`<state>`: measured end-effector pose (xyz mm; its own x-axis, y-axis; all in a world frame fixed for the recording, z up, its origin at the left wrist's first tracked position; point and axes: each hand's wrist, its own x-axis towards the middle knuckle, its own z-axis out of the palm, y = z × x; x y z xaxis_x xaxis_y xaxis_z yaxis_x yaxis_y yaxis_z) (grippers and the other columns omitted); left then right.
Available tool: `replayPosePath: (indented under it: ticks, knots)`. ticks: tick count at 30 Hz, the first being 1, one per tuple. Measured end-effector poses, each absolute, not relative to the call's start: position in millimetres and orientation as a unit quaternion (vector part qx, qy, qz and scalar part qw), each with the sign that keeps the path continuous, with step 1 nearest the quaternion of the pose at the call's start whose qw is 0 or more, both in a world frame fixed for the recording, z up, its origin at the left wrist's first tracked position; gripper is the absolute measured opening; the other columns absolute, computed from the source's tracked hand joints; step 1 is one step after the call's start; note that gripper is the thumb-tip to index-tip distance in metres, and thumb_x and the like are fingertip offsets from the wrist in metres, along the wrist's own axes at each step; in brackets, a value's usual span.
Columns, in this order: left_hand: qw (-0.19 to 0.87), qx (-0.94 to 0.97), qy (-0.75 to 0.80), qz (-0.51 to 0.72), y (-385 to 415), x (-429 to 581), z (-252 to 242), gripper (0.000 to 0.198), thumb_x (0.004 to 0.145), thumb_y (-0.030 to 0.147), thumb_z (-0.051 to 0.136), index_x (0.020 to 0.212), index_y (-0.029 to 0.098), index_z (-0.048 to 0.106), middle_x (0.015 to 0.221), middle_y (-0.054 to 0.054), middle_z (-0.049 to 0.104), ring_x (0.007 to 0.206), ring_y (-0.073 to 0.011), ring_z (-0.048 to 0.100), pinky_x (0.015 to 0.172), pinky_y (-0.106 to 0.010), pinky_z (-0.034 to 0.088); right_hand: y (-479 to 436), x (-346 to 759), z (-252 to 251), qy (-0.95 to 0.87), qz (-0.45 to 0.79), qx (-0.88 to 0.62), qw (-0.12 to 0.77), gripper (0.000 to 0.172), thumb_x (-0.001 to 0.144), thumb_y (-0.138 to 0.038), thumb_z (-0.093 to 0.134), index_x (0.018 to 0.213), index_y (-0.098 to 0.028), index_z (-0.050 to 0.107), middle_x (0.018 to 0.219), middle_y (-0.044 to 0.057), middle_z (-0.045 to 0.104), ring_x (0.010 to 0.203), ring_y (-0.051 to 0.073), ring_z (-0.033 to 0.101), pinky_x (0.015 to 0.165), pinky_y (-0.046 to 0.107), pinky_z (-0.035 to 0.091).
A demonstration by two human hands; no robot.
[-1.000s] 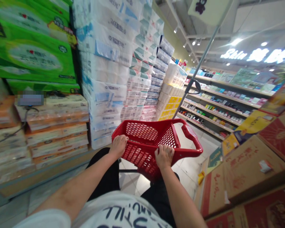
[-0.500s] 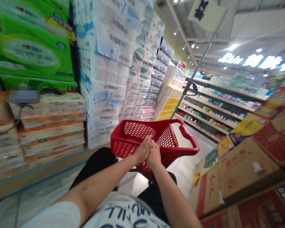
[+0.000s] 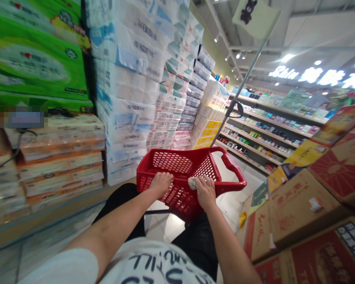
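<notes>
A red plastic shopping basket cart (image 3: 177, 153) with perforated walls stands right in front of my legs. My left hand (image 3: 161, 184) has its fingers curled over the near rim of the basket. To the right, my right hand (image 3: 206, 192) is closed on a crumpled whitish wipe (image 3: 192, 182), which pokes out at the fingertips against the same rim. The cart's red handle (image 3: 234, 169) juts out to the right, with no hand on it. Inside, the visible part of the basket shows red mesh walls and floor.
Stacked toilet-paper packs (image 3: 133, 90) and green tissue packs (image 3: 38, 59) rise at the left. Cardboard boxes (image 3: 301, 205) are piled at the right. A grey pole (image 3: 248, 81) with a bear flag slants up behind the cart. Stocked shelves (image 3: 260, 134) stand farther back.
My hands were together over the near rim. They have now moved apart, the left one leftward onto the rim, the right one rightward, and the wipe shows in it.
</notes>
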<state>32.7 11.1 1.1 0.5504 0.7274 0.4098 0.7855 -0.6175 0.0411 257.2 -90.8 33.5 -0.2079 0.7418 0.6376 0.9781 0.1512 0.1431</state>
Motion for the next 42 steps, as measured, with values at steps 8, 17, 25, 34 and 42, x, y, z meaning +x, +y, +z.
replayPosePath:
  ticks: [8,17,25,34,42]
  knots:
    - [0.051,-0.881,-0.422,-0.206,11,39,-7,0.026,0.094,0.018,0.034,0.106,0.019,0.058,0.099,-0.009,0.063,0.094,-0.0235,0.056,0.082,-0.039,0.035,-104,292,42,-0.696,-0.266,-0.639,0.19,0.046,0.089,-0.01,0.043,0.126,-0.032,0.06,0.127,0.0,0.061,0.121,0.019,0.045,0.109,0.036,0.017]
    - [0.008,-0.883,-0.437,-0.171,-11,59,4,0.036,0.091,0.016,0.036,0.123,0.015,0.053,0.111,-0.014,0.064,0.103,-0.0272,0.058,0.088,-0.042,0.038,-81,304,37,-0.634,-0.23,-0.719,0.165,0.046,0.091,-0.01,0.036,0.127,-0.027,0.059,0.135,0.004,0.057,0.135,0.022,0.036,0.113,0.044,0.011]
    - [-0.006,-0.893,-0.418,-0.166,0,39,9,0.037,0.094,0.025,0.035,0.126,0.018,0.053,0.115,-0.013,0.066,0.103,-0.0268,0.06,0.087,-0.042,0.042,-59,304,44,-0.606,-0.16,-0.762,0.164,0.05,0.089,-0.006,0.033,0.129,-0.024,0.058,0.141,0.004,0.052,0.139,0.023,0.032,0.112,0.042,0.018]
    - [-0.064,-0.866,-0.485,-0.103,-7,14,-1,0.032,0.095,0.029,0.032,0.11,0.018,0.058,0.102,-0.013,0.071,0.091,-0.0269,0.068,0.078,-0.04,0.049,-41,331,46,-0.563,-0.151,-0.79,0.19,0.042,0.089,-0.011,0.04,0.123,-0.02,0.063,0.141,0.011,0.05,0.137,0.027,0.033,0.096,0.037,0.037]
    - [-0.108,-0.913,-0.389,-0.056,-61,60,-5,0.037,0.094,0.033,0.031,0.118,0.017,0.055,0.097,-0.016,0.071,0.089,-0.0291,0.069,0.074,-0.04,0.052,-41,330,26,-0.588,-0.125,-0.773,0.203,0.034,0.08,-0.008,0.049,0.095,-0.021,0.075,0.105,0.01,0.068,0.108,0.022,0.058,0.087,0.028,0.039]
